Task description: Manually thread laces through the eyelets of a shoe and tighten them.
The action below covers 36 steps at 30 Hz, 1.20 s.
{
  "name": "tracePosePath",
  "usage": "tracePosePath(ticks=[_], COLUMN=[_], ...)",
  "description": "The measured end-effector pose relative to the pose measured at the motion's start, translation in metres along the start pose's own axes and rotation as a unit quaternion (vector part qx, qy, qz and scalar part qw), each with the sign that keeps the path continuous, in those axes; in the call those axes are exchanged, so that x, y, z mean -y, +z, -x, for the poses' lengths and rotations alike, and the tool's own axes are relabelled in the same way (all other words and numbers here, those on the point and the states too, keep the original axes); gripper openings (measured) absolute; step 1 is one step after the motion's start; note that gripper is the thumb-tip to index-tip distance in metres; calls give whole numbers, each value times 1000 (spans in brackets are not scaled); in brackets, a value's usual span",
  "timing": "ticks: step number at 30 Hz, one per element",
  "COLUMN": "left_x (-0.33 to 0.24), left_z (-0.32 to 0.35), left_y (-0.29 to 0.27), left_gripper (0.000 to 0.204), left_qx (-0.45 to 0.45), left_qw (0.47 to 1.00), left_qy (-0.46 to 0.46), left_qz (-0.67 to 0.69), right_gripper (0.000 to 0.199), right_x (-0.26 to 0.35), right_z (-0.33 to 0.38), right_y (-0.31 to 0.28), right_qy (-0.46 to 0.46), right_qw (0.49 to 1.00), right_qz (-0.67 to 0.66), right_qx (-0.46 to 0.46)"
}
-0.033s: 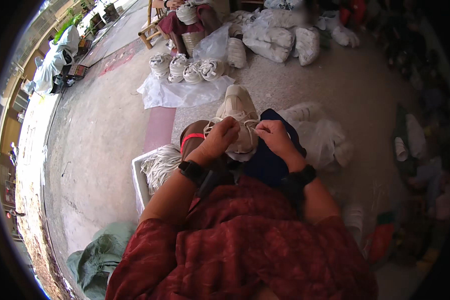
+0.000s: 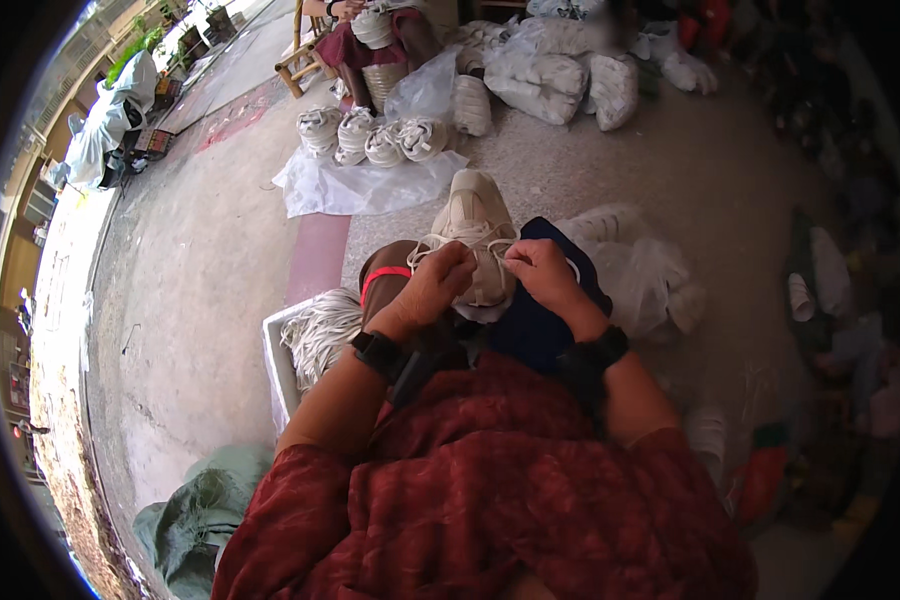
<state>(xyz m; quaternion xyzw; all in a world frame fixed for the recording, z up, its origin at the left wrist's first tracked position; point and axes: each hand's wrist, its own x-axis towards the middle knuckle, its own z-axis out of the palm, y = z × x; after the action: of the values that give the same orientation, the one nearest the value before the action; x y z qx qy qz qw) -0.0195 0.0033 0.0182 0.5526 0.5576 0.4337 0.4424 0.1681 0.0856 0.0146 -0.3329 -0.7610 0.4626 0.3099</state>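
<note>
A beige sneaker (image 2: 478, 205) rests across my lap with its toe pointing away from me. Its pale shoelace (image 2: 432, 240) is threaded through the upper, with loose loops at both sides. My left hand (image 2: 440, 278) is closed in a pinch over the left side of the lacing. Opposite it, my right hand (image 2: 544, 268) pinches the lace on the right side, thumb and forefinger together. The fingertips of the two hands are a short gap apart above the shoe's opening. Dark blue cloth (image 2: 530, 325) lies under the shoe on the right.
A white box (image 2: 273, 345) of bundled laces (image 2: 322, 332) stands by my left knee. Ahead, several pale shoes (image 2: 384, 142) sit on plastic sheeting (image 2: 365, 190). Beyond, a seated person (image 2: 342, 45) holds a shoe. Bagged shoes (image 2: 635, 280) lie to my right; green sacking (image 2: 210, 510) lies lower left.
My right hand has shifted slightly left, toward the shoe's middle. My left hand has moved only a little, and the sneaker stays in place.
</note>
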Motion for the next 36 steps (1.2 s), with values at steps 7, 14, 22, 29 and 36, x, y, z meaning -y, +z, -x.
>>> tracePosePath(ticks=[7,14,22,29,36], left_x=[-4,3,18,19,21], left_z=[19,12,16,19,26], left_y=[7,7,7,5,4], left_gripper=[41,23,17,13,15], left_qx=[-34,-19,-109,-132,-108], left_qw=[904,868,916,927,925], left_qy=[18,-48,-32,-21,64], left_qz=[-426,-494,-384,-349,-360], right_gripper=[12,6,3,3,2], right_x=[3,5,-3,-13,-12], right_z=[-11,-13,-16,-26,-7], right_y=[33,39,43,46,44], right_qy=[-63,-101,-100,-221,-211], right_qw=[942,910,927,938,930], right_qz=[330,401,361,269,293], right_qx=[21,19,-8,10,-74])
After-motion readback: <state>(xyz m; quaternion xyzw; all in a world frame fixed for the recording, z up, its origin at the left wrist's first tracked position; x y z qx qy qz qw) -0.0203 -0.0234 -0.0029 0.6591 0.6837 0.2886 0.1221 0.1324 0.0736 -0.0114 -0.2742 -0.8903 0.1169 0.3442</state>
